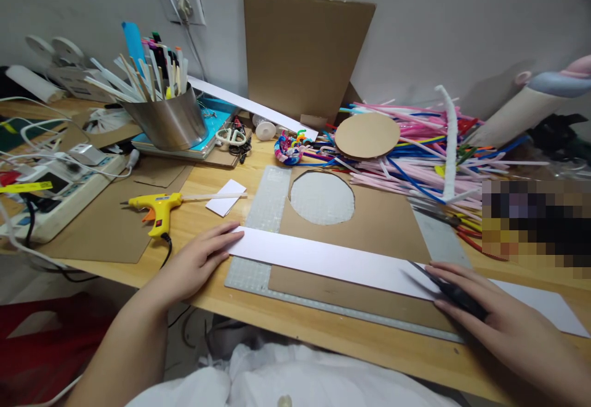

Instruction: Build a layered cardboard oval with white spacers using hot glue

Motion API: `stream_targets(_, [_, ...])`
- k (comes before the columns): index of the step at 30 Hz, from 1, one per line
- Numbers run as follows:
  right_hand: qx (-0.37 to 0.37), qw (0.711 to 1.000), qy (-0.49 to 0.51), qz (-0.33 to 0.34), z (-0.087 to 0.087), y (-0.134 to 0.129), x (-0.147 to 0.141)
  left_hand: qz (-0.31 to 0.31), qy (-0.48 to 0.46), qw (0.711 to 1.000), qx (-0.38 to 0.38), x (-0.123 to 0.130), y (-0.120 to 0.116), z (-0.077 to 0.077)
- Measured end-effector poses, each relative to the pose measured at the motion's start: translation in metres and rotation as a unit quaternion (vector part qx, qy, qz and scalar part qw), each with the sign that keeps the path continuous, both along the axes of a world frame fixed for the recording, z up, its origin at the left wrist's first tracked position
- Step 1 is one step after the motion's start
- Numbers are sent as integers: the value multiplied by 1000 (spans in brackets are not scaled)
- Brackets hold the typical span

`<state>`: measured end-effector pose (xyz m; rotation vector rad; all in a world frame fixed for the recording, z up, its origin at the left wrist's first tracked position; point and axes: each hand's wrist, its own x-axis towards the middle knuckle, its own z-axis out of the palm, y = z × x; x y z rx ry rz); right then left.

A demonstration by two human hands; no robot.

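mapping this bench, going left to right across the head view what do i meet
Power strip, left hand, white spool, cardboard disc, right hand holding a black-handled tool. Left out: the near white strip, which runs from one hand to the other.

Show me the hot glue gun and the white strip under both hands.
Hot glue gun (162, 208): head view, on its yellow body.
White strip (323, 260): head view, on the middle of its upper face.
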<state>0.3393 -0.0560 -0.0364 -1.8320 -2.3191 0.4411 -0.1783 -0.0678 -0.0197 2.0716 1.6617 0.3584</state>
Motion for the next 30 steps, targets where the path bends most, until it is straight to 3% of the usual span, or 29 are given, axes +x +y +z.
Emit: stream_targets(30, [2,1000,-1,-2,8,2,-6,12,-12,1000,1,1,3,2])
